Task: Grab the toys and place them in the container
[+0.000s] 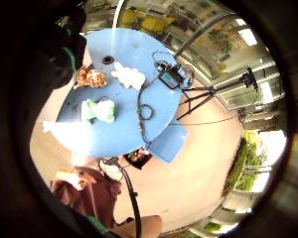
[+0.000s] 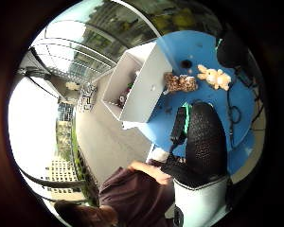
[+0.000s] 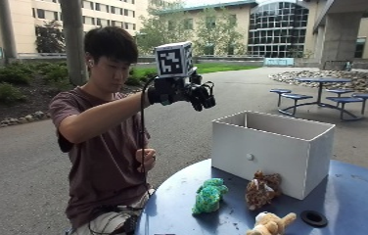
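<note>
The black-gloved right hand (image 3: 183, 93), fingers loosely curled and holding nothing, hovers high above the round blue table (image 3: 171, 205), with 3 plush toys (image 3: 209, 196) well below it beside the white box container (image 3: 272, 152).

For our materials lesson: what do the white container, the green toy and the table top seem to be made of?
White container: smooth, matte, rigid panels, probably painted wood or plastic; flat walls with sharp edges.
Green toy: soft plush fabric; fuzzy, lumpy outline.
Table top: hard, blue, slightly glossy, likely painted metal or plastic; it shows glare.
</note>
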Motion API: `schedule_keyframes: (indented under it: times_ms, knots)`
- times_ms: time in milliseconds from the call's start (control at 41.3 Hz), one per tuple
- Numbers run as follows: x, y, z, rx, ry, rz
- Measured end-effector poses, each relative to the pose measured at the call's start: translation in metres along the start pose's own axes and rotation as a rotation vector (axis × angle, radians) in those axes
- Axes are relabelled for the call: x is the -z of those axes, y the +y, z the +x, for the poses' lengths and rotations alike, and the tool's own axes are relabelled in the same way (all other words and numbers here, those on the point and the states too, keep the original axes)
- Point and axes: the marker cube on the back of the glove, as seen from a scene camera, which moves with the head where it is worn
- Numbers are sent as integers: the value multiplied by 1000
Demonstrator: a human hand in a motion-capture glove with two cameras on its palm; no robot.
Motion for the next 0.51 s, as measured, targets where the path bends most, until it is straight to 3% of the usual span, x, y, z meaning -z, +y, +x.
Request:
schedule_keyframes:
  times_ms: [339,508]
  knots:
    - [31,5,-48,-5,104,81]
    - [51,-21,-25,-85,185,107]
